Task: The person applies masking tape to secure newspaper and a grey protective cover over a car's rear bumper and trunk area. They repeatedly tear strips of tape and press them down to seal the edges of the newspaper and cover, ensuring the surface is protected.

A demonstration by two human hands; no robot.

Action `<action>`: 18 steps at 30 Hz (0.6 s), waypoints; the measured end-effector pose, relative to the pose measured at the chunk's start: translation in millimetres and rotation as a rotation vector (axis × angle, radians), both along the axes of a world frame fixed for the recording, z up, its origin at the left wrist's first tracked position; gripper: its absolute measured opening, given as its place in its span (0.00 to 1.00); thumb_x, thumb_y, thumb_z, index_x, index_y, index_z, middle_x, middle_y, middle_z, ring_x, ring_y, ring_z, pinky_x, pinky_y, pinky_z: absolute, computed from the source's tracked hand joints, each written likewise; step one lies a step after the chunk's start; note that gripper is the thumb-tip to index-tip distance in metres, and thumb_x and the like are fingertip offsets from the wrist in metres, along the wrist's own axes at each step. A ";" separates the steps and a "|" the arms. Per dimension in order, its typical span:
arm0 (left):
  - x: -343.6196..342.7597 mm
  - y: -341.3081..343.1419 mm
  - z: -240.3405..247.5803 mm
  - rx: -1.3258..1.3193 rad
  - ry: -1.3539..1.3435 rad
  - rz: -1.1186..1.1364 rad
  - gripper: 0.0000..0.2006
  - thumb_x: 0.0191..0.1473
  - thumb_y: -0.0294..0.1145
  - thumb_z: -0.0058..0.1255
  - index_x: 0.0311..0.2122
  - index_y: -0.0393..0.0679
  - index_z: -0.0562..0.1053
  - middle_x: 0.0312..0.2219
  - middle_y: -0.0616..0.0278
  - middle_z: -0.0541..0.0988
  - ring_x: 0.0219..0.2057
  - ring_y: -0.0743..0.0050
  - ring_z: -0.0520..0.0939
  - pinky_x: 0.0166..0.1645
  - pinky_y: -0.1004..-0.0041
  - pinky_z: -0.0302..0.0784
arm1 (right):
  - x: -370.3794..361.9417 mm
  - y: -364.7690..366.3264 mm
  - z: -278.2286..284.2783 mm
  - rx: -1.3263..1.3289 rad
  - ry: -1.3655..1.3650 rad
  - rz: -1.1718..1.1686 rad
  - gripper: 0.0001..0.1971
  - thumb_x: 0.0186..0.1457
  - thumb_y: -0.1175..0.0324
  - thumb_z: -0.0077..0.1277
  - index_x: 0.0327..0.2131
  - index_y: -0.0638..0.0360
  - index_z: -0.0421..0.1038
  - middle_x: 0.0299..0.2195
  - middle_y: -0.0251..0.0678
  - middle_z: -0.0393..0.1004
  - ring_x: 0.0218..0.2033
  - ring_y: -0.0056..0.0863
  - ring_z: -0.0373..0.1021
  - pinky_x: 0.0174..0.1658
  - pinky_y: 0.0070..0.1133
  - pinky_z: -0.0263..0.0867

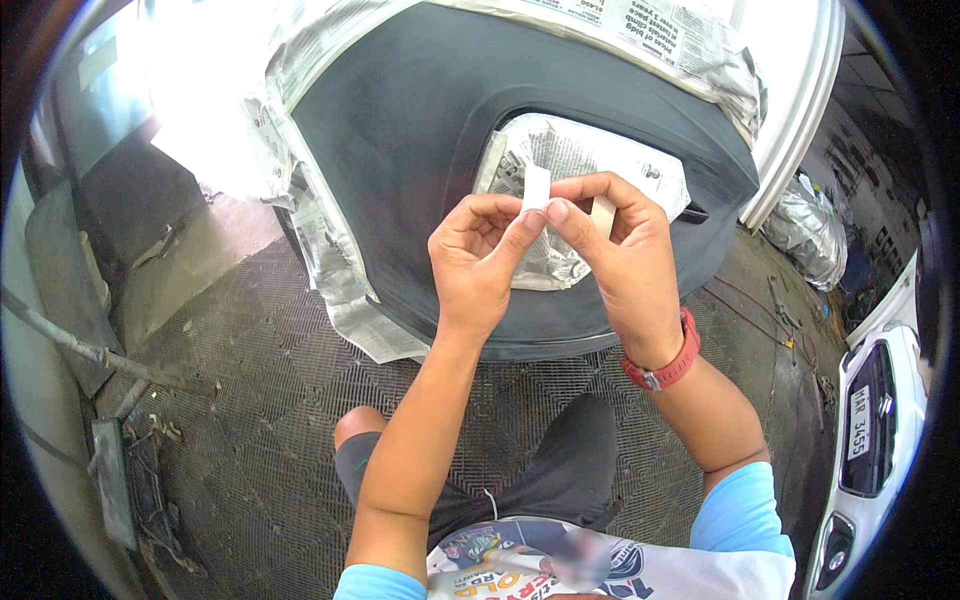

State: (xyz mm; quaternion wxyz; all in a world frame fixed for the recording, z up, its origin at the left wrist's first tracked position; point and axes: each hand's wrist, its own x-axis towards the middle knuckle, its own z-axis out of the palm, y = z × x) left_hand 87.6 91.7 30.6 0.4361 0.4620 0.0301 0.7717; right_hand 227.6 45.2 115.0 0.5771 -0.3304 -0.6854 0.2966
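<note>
Both your hands pinch a small white, flat, paper-like strip [537, 187] over the dark-grey, matte, curved panel [390, 130]

Your left hand [470, 265] and right hand [637, 265] meet right of the panel's middle, thumb tips close together. Each pinches the strip's lower end between thumb and forefinger; its upper end stands free. A flat tan piece [603, 214], its material unclear, sits within your right hand by the curled fingers.

Toward the panel's left edge, a broad smooth grey stretch lies beside your left hand; that edge wears a pale tape border [328, 215] and crinkled printed newspaper [345, 305]. Toward the right corner, the room beside your right hand is narrower, with a small black notch [690, 213] there. Behind your fingers, a rounded inset covered with wrinkled newspaper [625, 160] fills the panel's middle right. The lower edge curves above your knees, over a dark, ridged, diamond-patterned floor mat [270, 400].
</note>
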 end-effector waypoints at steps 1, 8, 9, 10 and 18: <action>1.5 0.4 -0.7 0.006 0.022 0.024 0.08 0.65 0.21 0.69 0.47 0.35 0.82 0.40 0.63 0.88 0.42 0.80 0.87 0.51 0.77 0.84 | 0.6 0.0 2.5 0.003 0.004 0.005 0.09 0.64 0.68 0.70 0.43 0.62 0.84 0.26 0.18 0.74 0.27 0.05 0.62 0.31 0.13 0.58; 17.5 -0.1 -4.6 -0.052 0.116 0.154 0.08 0.63 0.24 0.71 0.44 0.35 0.83 0.38 0.64 0.87 0.39 0.81 0.86 0.47 0.76 0.83 | 7.2 6.3 11.9 0.108 -0.008 -0.021 0.05 0.64 0.73 0.67 0.37 0.61 0.81 0.29 0.21 0.77 0.30 0.08 0.67 0.34 0.14 0.63; 20.1 1.1 -7.6 -0.075 0.168 0.170 0.09 0.63 0.25 0.72 0.44 0.35 0.83 0.38 0.64 0.87 0.39 0.81 0.86 0.47 0.76 0.83 | 6.5 5.3 14.5 0.096 0.011 -0.022 0.05 0.64 0.73 0.67 0.36 0.61 0.80 0.29 0.21 0.77 0.31 0.08 0.68 0.34 0.14 0.64; 22.4 2.4 -10.4 -0.098 0.220 0.186 0.10 0.62 0.26 0.73 0.44 0.35 0.83 0.38 0.64 0.87 0.39 0.81 0.85 0.46 0.76 0.83 | 6.1 4.3 17.7 0.084 0.030 -0.023 0.05 0.64 0.74 0.66 0.36 0.61 0.80 0.29 0.21 0.77 0.31 0.08 0.68 0.34 0.15 0.65; -17.3 -6.6 14.8 0.061 0.290 0.317 0.19 0.68 0.30 0.67 0.59 0.35 0.79 0.48 0.57 0.87 0.46 0.77 0.84 0.52 0.76 0.81 | 24.4 -4.2 41.2 0.304 -0.589 -0.126 0.06 0.61 0.71 0.66 0.37 0.62 0.80 0.28 0.38 0.82 0.30 0.30 0.78 0.37 0.27 0.72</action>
